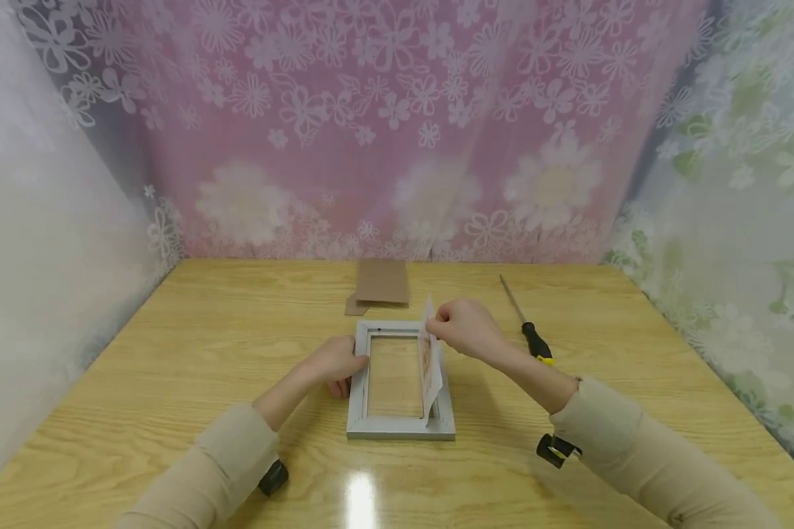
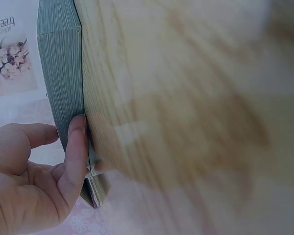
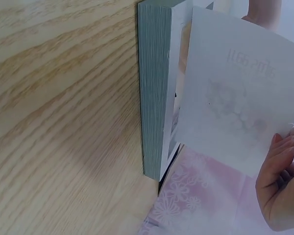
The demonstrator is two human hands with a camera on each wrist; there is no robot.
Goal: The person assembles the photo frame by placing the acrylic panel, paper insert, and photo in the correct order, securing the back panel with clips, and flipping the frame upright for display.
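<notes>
A white picture frame (image 1: 397, 426) lies on the table, the table's wood grain showing through its opening. My left hand (image 1: 334, 361) grips the frame's left side between thumb and fingers. Above the frame's right side, my right hand (image 1: 468, 327) pinches the upper edge of a thin printed sheet (image 1: 431, 375). The sheet stands nearly upright, its lower part at the frame's right inner edge. Its printed side, with pink flowers and lettering, faces left; in the right wrist view the pale back of the sheet (image 3: 235, 98) shows the print faintly through.
Behind the frame lies a brown backing board (image 1: 384, 282), overlapping a smaller brown piece (image 1: 353, 306). A screwdriver (image 1: 536, 341) with a black and yellow handle lies beyond the right forearm. Flowered curtains (image 1: 397, 147) border the wooden table (image 1: 238, 308) at the back and sides.
</notes>
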